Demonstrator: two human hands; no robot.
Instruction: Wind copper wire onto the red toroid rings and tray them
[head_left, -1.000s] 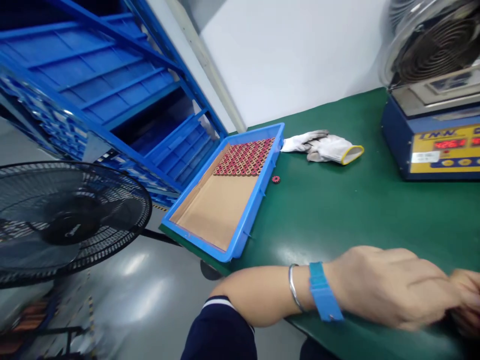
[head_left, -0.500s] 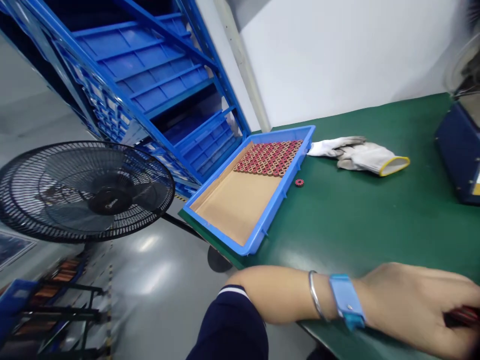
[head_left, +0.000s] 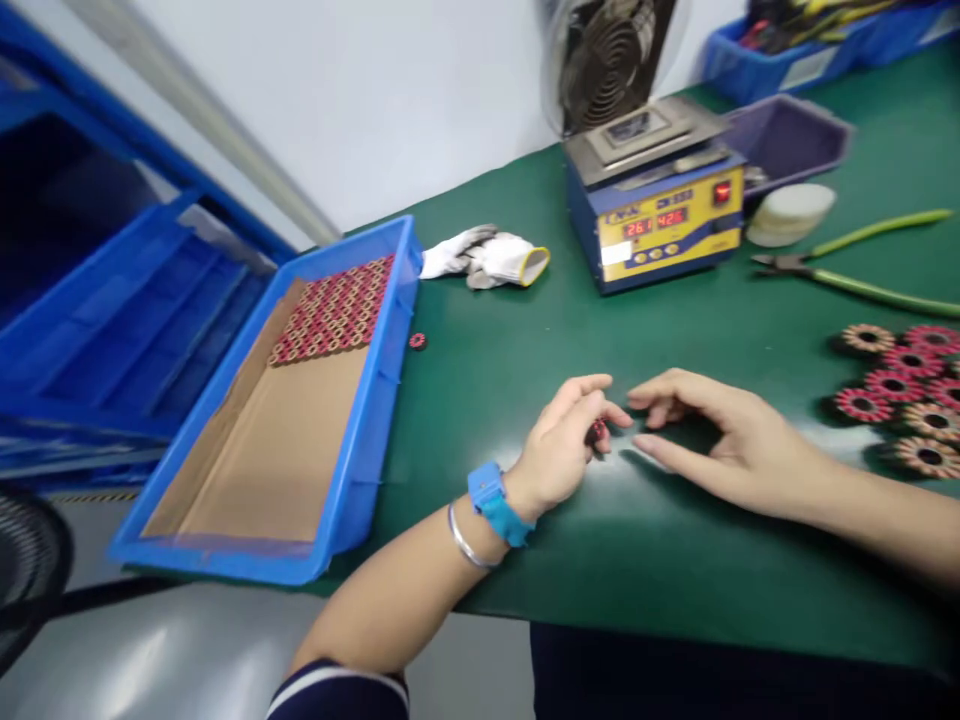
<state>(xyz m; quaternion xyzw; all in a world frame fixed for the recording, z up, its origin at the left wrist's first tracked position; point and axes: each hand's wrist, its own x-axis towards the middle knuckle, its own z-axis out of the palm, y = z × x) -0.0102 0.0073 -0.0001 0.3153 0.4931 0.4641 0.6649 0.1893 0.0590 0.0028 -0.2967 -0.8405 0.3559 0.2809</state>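
My left hand (head_left: pixel 564 440), with a blue wrist strap, rests on the green mat and its fingers are curled round a small red wound coil (head_left: pixel 596 432). Just to its right, my right hand (head_left: pixel 712 435) lies on the mat with fingers loosely spread and nothing in them. Several red and copper coils (head_left: pixel 896 395) lie at the right edge. A blue tray (head_left: pixel 352 470) lined with cardboard at the left holds rows of such coils (head_left: pixel 334 312) at its far end. One loose coil (head_left: pixel 418 341) lies beside the tray.
A blue and yellow solder pot (head_left: pixel 660 205) with lit red digits stands at the back, a fan (head_left: pixel 607 60) behind it. White gloves (head_left: pixel 487 257), green-handled pliers (head_left: pixel 855 262), a round white pad (head_left: pixel 791 213) and a purple bin (head_left: pixel 787 135) lie around. Blue shelving (head_left: pixel 90 300) stands to the left.
The view has swung right, from the floor fan and shelving to the bench. Both hands have come to the middle of the mat, the left still holding a small red coil.
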